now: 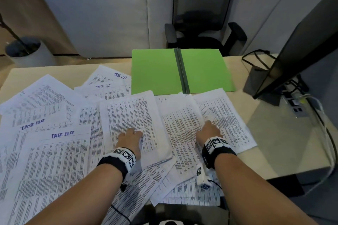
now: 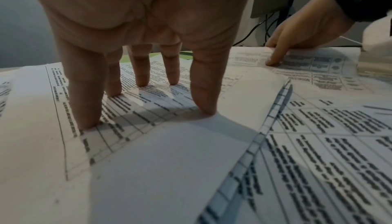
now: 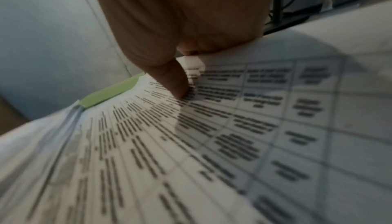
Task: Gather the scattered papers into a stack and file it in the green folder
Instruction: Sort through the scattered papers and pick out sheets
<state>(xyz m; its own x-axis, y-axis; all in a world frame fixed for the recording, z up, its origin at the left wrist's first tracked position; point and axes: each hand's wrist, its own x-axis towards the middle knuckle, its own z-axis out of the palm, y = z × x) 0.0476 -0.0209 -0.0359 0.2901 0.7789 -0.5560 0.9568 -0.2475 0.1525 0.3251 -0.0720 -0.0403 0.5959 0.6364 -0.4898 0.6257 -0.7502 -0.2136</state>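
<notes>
Several printed sheets [image 1: 54,151] lie scattered and overlapping across the desk [image 1: 274,142], some headed "TASK LIST". The green folder [image 1: 157,71] lies open and flat behind them, its near edge under the sheets; a strip of it shows in the right wrist view [image 3: 110,92]. My left hand [image 1: 132,133] presses a middle sheet [image 1: 131,111] with straight, spread fingertips [image 2: 203,108]. My right hand [image 1: 208,126] is at the left edge of the rightmost sheet [image 1: 226,115]. It pinches that raised edge, with the thumb [image 3: 180,90] beneath it.
A dark monitor [image 1: 292,51] stands at the right, with cables [image 1: 325,133] and a power strip [image 1: 296,104] beside it. A black office chair [image 1: 201,29] sits behind the desk. A grey planter [image 1: 23,51] is on the floor at the far left.
</notes>
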